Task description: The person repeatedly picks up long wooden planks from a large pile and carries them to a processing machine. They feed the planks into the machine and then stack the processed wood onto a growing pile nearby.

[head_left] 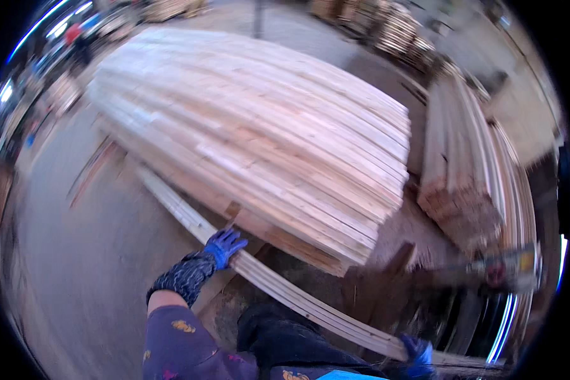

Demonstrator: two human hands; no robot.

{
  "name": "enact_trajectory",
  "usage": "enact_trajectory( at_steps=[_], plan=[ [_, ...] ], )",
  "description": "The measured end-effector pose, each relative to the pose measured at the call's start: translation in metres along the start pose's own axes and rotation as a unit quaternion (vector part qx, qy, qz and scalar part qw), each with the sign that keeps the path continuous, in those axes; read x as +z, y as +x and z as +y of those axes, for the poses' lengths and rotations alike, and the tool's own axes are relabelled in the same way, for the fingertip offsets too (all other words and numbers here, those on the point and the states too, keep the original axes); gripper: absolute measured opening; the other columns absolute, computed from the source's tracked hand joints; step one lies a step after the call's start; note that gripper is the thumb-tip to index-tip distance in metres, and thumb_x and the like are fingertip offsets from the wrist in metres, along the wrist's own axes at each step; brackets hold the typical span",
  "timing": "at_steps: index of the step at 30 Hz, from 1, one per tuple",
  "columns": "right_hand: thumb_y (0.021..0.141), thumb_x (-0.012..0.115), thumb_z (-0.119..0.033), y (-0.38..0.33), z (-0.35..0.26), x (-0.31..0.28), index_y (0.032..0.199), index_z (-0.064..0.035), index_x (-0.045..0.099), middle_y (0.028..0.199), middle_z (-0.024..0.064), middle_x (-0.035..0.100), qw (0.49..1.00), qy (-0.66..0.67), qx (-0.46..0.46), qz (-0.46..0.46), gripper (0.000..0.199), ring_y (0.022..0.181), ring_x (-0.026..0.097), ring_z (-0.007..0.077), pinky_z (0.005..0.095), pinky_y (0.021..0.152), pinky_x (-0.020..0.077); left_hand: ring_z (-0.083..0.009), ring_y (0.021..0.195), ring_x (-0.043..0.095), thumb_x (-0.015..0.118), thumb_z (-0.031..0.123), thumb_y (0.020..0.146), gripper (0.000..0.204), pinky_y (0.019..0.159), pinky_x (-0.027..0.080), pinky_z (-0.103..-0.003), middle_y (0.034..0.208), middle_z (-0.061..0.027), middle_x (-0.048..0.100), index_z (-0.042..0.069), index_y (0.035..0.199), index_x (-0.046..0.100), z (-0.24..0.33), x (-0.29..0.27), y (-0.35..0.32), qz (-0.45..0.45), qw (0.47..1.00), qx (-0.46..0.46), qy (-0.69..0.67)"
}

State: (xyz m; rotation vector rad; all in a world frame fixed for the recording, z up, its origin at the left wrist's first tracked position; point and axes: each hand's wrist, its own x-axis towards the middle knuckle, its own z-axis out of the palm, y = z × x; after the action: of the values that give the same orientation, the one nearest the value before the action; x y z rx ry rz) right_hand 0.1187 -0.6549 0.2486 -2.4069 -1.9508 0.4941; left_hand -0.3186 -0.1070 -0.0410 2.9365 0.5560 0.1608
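A narrow bundle of long, pale wooden boards (297, 304) runs slantwise across the space in front of my body. My left hand (224, 248), in a blue and purple glove with a dark knitted cuff, grips the bundle near its middle, fingers reaching over the far side. Close to the bundle's near right end, my right hand (418, 356), gloved in blue, is closed round the boards; motion blurs it and its fingers are partly hidden. Just beyond lies a wide stack of planed boards (253, 120), their ends stepped at the right.
More stacked timber (459, 171) stands at the right, beside a blurred machine part (500, 269). Further stacks of wood (380, 25) line the back. Thin strips (92, 168) lie on the concrete floor (88, 266) at left. Someone in red (74, 35) is far off at upper left.
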Motion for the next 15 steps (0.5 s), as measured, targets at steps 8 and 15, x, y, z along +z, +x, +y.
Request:
enact_trajectory(
  at_steps=[8,15],
  plan=[
    [0.065,0.071,-0.028,-0.063,0.028,0.022,0.145,-0.0131,0.051,0.108,0.014,0.068,0.975,-0.133,0.169,-0.048,0.084,0.097,0.065,0.0359,0.0478,0.086,0.0464,-0.0363,0.09,0.065,0.08,0.037,0.067,0.044,0.079,0.051,-0.051,0.096,-0.0135,0.068,0.012,0.102,0.068,0.08,0.013,0.032,-0.138,0.986,0.077,-0.051],
    [0.065,0.067,-0.016,-0.091,0.069,0.061,0.14,-0.0101,0.054,0.089,0.0097,0.065,0.979,-0.118,0.144,0.079,0.076,0.081,0.064,0.032,0.0435,0.078,0.0505,-0.0342,0.083,0.065,0.083,0.043,0.06,0.063,0.069,0.05,-0.052,0.088,-0.0122,0.066,0.012,0.112,0.066,0.104,-0.031,0.018,-0.146,0.982,0.123,-0.011]
  ],
)
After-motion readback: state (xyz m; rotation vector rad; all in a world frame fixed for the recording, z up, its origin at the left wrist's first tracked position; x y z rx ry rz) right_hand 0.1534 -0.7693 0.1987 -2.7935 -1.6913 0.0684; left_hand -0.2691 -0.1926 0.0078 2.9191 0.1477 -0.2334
